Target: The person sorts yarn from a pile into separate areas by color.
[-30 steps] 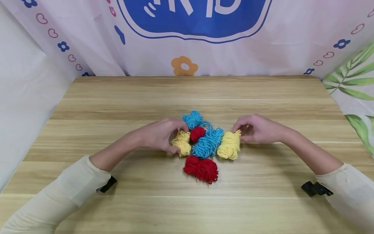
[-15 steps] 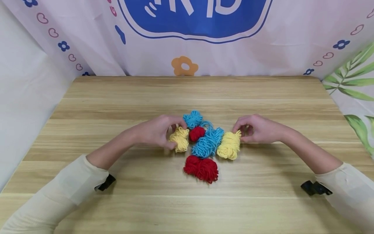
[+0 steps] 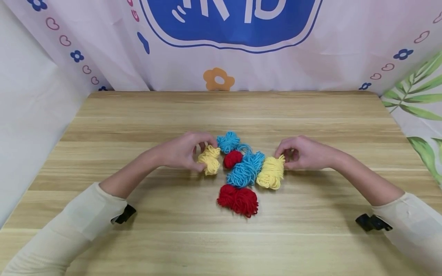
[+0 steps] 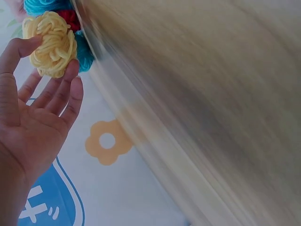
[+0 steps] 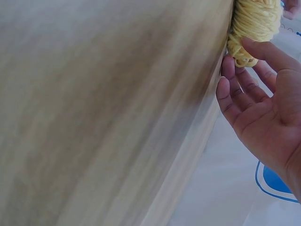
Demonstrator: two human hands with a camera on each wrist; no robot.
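Between thumb and fingers my left hand [image 3: 183, 150] pinches the smaller yellow yarn bundle [image 3: 209, 160], seen end-on in the left wrist view with the thumb on one side and fingertips on the other. My right hand [image 3: 308, 152] holds the near end of the larger yellow yarn skein [image 3: 271, 173] in its fingertips; the right wrist view has the thumb on its looped end. Against this skein's left side lies a large blue yarn skein [image 3: 246, 169]. A small red yarn ball [image 3: 233, 159] and a small blue yarn bundle [image 3: 228, 142] sit beside the left fingertips.
A larger red yarn skein [image 3: 238, 200] lies nearest the person, just below the large blue one. Everything rests on a wooden table [image 3: 221, 245]. A printed white curtain [image 3: 276, 73] hangs at its back edge.
My left hand has moved back and to the left with the smaller yellow yarn bundle, leaving a gap beside the red ball. My right hand has stayed on the larger yellow skein.
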